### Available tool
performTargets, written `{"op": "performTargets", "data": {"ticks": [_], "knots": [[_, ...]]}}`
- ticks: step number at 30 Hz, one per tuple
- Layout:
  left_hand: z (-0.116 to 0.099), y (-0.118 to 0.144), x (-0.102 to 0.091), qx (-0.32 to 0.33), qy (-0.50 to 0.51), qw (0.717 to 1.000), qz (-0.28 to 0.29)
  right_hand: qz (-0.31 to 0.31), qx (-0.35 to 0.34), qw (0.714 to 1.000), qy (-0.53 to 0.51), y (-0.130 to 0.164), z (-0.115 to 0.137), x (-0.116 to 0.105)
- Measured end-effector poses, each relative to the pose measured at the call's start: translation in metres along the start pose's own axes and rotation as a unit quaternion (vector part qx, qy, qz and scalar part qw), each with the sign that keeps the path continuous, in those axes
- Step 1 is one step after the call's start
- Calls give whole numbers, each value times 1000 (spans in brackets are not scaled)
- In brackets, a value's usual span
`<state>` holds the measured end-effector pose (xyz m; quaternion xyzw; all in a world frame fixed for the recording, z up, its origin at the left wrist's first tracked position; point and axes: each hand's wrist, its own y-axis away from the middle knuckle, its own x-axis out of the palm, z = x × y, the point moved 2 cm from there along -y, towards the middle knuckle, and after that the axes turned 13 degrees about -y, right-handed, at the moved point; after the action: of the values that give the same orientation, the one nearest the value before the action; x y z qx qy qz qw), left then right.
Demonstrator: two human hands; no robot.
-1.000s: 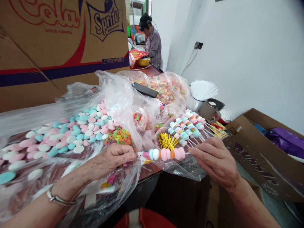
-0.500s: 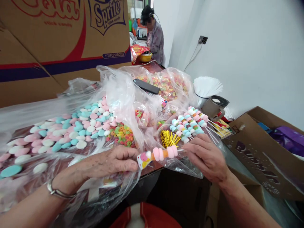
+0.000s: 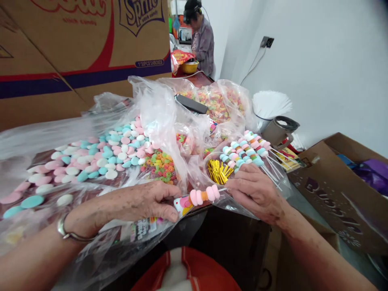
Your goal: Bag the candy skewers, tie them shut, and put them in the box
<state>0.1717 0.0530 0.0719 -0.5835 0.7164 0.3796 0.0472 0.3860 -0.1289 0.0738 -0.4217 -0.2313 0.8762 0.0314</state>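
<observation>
My left hand (image 3: 142, 202) pinches a small colourful printed wrapper or card (image 3: 182, 205) between thumb and fingers. At its right end lies a candy skewer (image 3: 204, 195) with pink marshmallows and orange pieces in between. The white stick of this skewer runs into the closed fingers of my right hand (image 3: 257, 194). Whether the skewer's tip is inside the printed piece or only against it, I cannot tell. Just behind, gold twist ties (image 3: 220, 171) lie in a round clear container. Several candy skewers (image 3: 244, 147) in pink, blue and white lie beyond my right hand.
Flat marshmallows (image 3: 91, 155) spread over plastic at left, beside gummy rings (image 3: 159, 167). A dark flat object (image 3: 190, 104) rests on a bag of gummies (image 3: 224, 101). A grey jug (image 3: 279, 131), cartons (image 3: 342, 190) and white sticks (image 3: 271, 104) stand right. Someone (image 3: 202, 42) works behind.
The view has shifted slightly. Both hands have moved a little to the left with the skewer and the printed piece; their grips look the same.
</observation>
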Motion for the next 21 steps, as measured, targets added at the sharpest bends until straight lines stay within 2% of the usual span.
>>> {"op": "performTargets", "data": {"ticks": [7, 11, 14, 18, 21], "knots": [[-1, 0, 1, 0, 1, 1000, 31, 35, -13, 999, -14, -11, 1, -3], [4, -3, 5, 6, 118, 992, 43, 9, 4, 999, -45, -11, 3, 2], [9, -3, 12, 18, 166, 986, 24, -9, 42, 997, -64, -8, 6, 7], [9, -2, 16, 20, 131, 991, -16, 1, 75, 995, -64, -6, 8, 8], [6, -1, 15, 14, 94, 995, -22, 11, 96, 991, -96, -7, 7, 7]]}}
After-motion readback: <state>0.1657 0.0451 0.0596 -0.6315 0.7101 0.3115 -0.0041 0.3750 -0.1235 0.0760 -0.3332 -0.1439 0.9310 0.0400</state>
